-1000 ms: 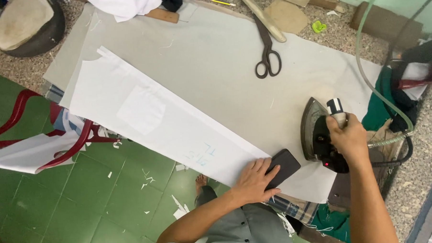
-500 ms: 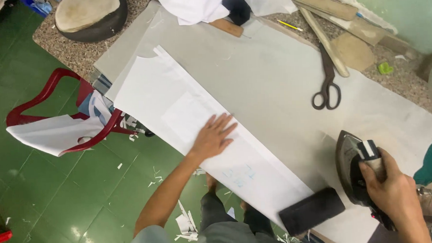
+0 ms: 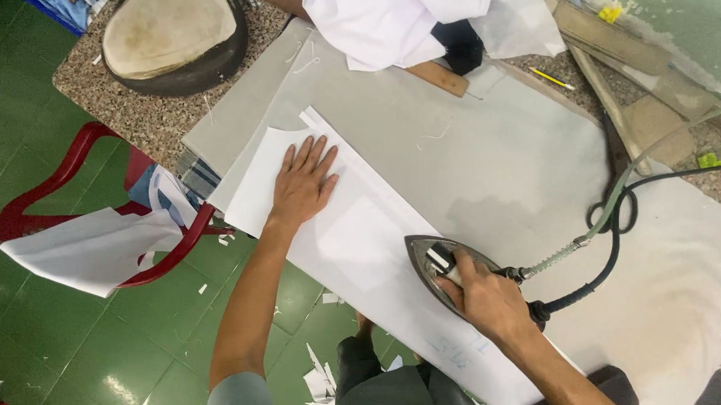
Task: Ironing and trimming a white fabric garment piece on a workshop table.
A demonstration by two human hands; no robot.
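Pressing the white fabric (image 3: 354,235) flat on the near side of the table (image 3: 519,157), the left hand (image 3: 302,184) spreads open fingers to hold it taut, while the right hand (image 3: 488,298) grips the iron (image 3: 438,264) by its handle.

I see a white fabric strip (image 3: 354,243) on a pale grey pad (image 3: 495,158) — plain, no print. The iron (image 3: 447,271) under my right hand (image 3: 488,302) is dark grey with a black cord (image 3: 610,258). The chair (image 3: 65,205) is red, the floor (image 3: 78,348) green tile, the desk (image 3: 150,114) speckled brown-grey — scissors (image 3: 616,193) black.
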